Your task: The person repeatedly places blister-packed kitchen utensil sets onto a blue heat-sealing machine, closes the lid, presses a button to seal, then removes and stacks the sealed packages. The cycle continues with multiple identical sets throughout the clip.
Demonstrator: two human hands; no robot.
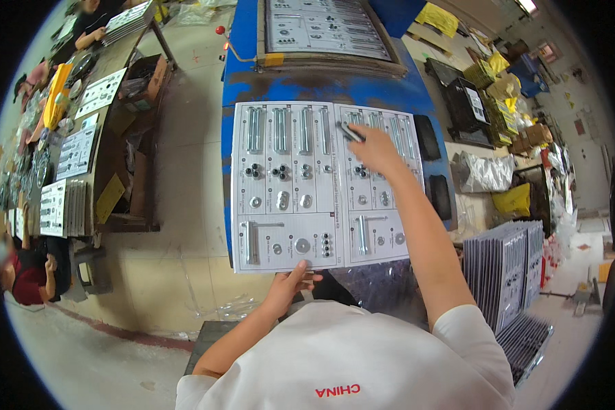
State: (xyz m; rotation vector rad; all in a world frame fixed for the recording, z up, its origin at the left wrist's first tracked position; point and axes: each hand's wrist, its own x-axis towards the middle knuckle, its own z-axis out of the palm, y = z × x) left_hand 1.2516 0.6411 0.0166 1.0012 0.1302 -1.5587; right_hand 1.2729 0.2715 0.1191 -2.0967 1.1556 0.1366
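Two white hardware cards [285, 229] lie side by side on the blue machine table, bolts, nuts and washers fixed on their faces. My left hand [292, 285] grips the near edge of the left card, its thumb on top and other fingers partly hidden below. My right hand [372, 147] is closed round a small dark, knife-like tool [349, 132], which points at the upper end of the seam between the cards. That hand and forearm cover part of the right card [379, 251].
Beyond the cards stands a framed tray [321, 61] holding another hardware sheet. Stacked cards [495, 266] stand at the lower right. On the left, a long workbench [109, 157] bears more cards, with people beside it. A red-knobbed lever [220, 31] rises by the blue machine.
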